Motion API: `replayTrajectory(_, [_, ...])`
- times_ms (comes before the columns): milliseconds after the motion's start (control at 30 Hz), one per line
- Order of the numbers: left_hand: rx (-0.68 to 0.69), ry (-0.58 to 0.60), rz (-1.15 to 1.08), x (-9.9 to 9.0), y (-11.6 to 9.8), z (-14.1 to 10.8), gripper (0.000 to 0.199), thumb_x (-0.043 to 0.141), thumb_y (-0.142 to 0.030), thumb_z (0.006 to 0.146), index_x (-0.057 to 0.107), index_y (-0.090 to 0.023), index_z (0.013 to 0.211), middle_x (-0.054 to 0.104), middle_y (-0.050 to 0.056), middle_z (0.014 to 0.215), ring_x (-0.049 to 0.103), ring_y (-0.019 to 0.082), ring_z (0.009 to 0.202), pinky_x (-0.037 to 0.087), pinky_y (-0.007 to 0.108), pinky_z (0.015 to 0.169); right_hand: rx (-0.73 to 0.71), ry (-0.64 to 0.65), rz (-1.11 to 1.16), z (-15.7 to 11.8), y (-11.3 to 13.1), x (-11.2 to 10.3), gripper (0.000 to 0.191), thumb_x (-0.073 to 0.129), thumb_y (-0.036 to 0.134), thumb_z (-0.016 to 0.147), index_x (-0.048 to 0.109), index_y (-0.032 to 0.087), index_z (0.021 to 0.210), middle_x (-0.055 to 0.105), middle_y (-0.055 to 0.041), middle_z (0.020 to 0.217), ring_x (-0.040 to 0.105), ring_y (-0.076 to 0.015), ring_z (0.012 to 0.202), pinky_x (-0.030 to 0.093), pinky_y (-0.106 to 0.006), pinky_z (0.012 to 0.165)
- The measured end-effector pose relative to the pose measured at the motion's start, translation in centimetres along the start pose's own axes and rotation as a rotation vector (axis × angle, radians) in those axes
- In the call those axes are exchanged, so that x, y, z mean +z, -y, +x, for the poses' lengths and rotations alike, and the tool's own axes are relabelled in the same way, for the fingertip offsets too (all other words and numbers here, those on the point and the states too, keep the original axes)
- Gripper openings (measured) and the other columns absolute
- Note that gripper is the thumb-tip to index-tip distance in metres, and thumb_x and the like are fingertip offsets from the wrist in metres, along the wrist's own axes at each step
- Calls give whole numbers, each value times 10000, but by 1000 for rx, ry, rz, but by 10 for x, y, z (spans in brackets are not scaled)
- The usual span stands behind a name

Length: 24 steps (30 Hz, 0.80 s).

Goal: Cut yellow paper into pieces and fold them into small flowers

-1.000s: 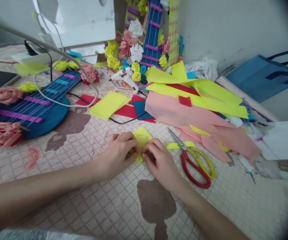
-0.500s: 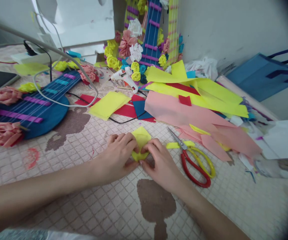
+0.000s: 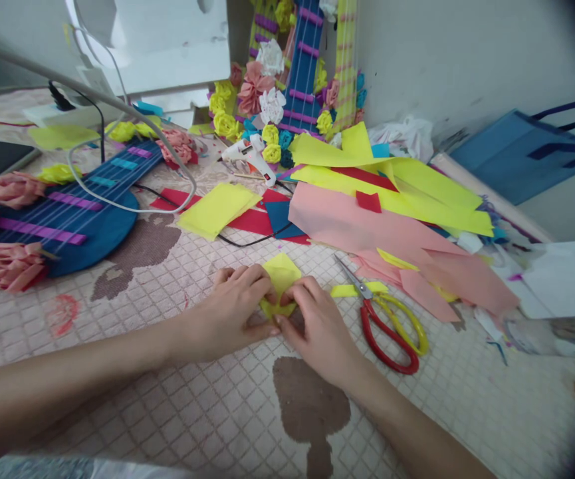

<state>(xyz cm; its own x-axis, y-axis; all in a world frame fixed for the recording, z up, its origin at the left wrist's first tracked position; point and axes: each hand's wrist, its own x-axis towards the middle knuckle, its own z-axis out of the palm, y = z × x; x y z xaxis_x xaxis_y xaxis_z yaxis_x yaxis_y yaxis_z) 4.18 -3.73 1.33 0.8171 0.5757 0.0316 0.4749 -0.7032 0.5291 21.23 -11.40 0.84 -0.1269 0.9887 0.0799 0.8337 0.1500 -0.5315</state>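
A small yellow sheet (image 3: 282, 269), paper or thin fabric, lies between my hands with its lower edge bunched or folded. My left hand (image 3: 240, 303) pinches its left side, fingers curled over it. From the right, my right hand (image 3: 314, 326) grips the lower right edge, thumb and fingers close together. Both thumbs almost meet at the bottom of the sheet, and the fingertips partly hide the fold. Scissors (image 3: 387, 326) with one red and one yellow handle rest right of my right hand. Beyond my hands is a stack of yellow squares (image 3: 219, 209).
Pink sheets (image 3: 367, 223) and yellow sheets (image 3: 391, 173) pile up at the right. A white glue gun (image 3: 252, 156) stands behind. At left lies a blue toy guitar (image 3: 92, 226) with flowers, crossed by a white cable (image 3: 195, 183). A blue bag (image 3: 521, 156) sits far right.
Almost nothing differs. My fingers have shifted very slightly at the lower edge of the yellow sheet, both hands still gripping it.
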Motion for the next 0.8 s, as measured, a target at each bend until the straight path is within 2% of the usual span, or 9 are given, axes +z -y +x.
replayTrajectory(100, [-19,-14,-34,1,2,2,80,524,-253,871,565,-184,879,560,29,946,536,195,905,317,375,788,9,-11,-31,0,0,4,95,570,222,822,498,194,877,502,-63,930,509,-222,876,450,-389,764])
replayTrajectory(267, [-59,-97,-37,2,10,5,119,455,-102,844,552,-170,849,556,37,922,536,181,862,350,351,755,-1,-21,-23,1,0,3,94,571,195,811,493,200,865,512,-58,924,512,-218,876,450,-383,764])
replayTrajectory(433, [-23,-244,-50,-4,11,3,123,484,-83,821,552,-176,863,571,43,938,528,193,910,374,340,767,0,-37,-20,1,1,4,109,583,185,790,498,199,857,518,-58,923,515,-218,874,450,-383,759])
replayTrajectory(467, [8,-240,-65,-4,8,2,112,504,-92,823,560,-183,857,581,31,928,530,190,914,368,344,784,3,-36,-21,1,1,4,113,589,193,790,501,199,861,515,-57,921,515,-216,865,450,-381,754])
replayTrajectory(600, [109,-95,-110,2,-2,0,89,522,-146,864,589,-197,835,612,3,882,537,183,896,336,370,824,9,-17,-29,1,0,2,99,584,214,810,498,195,855,498,-50,904,511,-212,847,451,-376,742])
replayTrajectory(800, [35,-73,-71,10,-4,1,37,584,-184,827,569,-181,861,618,26,901,534,215,894,332,383,793,-45,60,159,0,-5,-9,195,553,115,810,485,212,966,487,-53,994,511,-204,953,464,-364,822])
